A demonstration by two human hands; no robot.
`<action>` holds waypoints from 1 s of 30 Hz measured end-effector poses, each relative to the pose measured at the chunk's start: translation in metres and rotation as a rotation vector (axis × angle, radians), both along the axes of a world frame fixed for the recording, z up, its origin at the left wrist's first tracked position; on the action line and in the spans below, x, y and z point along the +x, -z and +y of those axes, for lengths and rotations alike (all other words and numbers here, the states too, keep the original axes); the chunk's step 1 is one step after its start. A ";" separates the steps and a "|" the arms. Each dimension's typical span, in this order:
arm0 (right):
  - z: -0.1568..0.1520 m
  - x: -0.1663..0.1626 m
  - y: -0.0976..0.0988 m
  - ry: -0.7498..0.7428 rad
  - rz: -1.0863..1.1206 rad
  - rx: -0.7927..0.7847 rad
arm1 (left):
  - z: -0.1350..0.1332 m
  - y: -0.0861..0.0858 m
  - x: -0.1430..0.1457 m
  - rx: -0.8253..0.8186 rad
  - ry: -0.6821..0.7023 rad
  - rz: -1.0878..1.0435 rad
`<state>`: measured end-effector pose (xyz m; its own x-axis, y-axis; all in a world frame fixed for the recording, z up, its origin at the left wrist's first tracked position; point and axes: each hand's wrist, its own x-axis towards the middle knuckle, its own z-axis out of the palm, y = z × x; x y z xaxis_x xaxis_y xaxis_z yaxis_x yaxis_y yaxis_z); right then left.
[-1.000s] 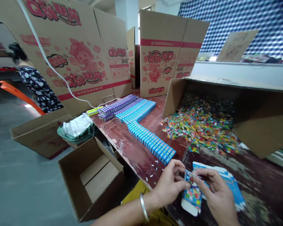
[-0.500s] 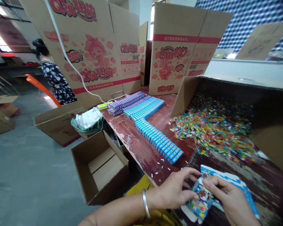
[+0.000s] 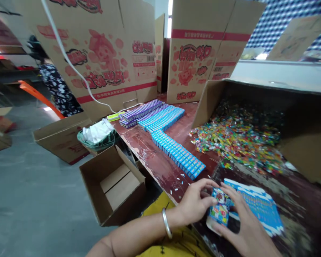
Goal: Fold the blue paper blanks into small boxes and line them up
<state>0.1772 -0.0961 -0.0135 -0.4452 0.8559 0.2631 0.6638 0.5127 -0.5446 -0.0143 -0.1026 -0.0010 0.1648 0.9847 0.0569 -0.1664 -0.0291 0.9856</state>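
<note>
Between my two hands is a small blue printed carton (image 3: 219,208) with an unfolded white flap at its near end. My left hand (image 3: 196,201), with a silver bangle on the wrist, grips the carton's left side between thumb and fingers. My right hand (image 3: 242,221) curls round its right side, the thumb at the near end and fingers at the far end. Flat blue cartons (image 3: 259,205) lie in an overlapping spread just right of my right hand. Ahead, a long row of filled-out blue cartons (image 3: 176,150) stands on the dark red table (image 3: 147,151).
Wrapped candies (image 3: 238,139) spill from a cardboard box (image 3: 305,139) lying on its side. Purple cartons (image 3: 141,111) sit at the back left. An open box (image 3: 120,189) stands left of the table. Tall printed boxes (image 3: 104,60) rise behind; a person (image 3: 56,85) is beyond.
The carton has gone from flatter and tilted to a squarer, more upright shape. My right hand has moved from pinching its face to wrapping its side. The view has shifted slightly.
</note>
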 end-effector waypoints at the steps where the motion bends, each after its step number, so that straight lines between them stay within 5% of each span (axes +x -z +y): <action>1: -0.001 -0.002 -0.005 0.006 -0.008 0.022 | 0.000 0.000 0.001 0.007 0.001 -0.007; 5: -0.001 -0.009 -0.023 -0.044 0.015 0.006 | 0.002 -0.001 0.002 0.031 -0.018 -0.064; 11: 0.004 -0.005 -0.024 -0.019 0.113 -0.171 | 0.006 -0.001 -0.002 -0.042 0.032 -0.097; 17: 0.002 0.003 -0.035 -0.081 0.059 -0.179 | 0.008 0.002 -0.005 -0.040 0.036 -0.027; 23: 0.049 0.028 -0.044 -0.322 0.022 -0.501 | 0.011 0.013 -0.018 -0.129 0.315 0.143; 27: 0.124 0.043 -0.023 0.169 -0.140 -0.103 | 0.007 0.014 -0.021 -0.212 0.359 0.174; 30: 0.165 0.037 -0.006 0.200 -0.323 -0.017 | 0.006 0.015 -0.021 -0.287 0.312 0.129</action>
<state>0.2142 0.0694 -0.0080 -0.3266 0.9373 0.1215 0.8888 0.3483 -0.2978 -0.0356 -0.0968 -0.0165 0.4446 0.8596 -0.2517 0.0012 0.2805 0.9599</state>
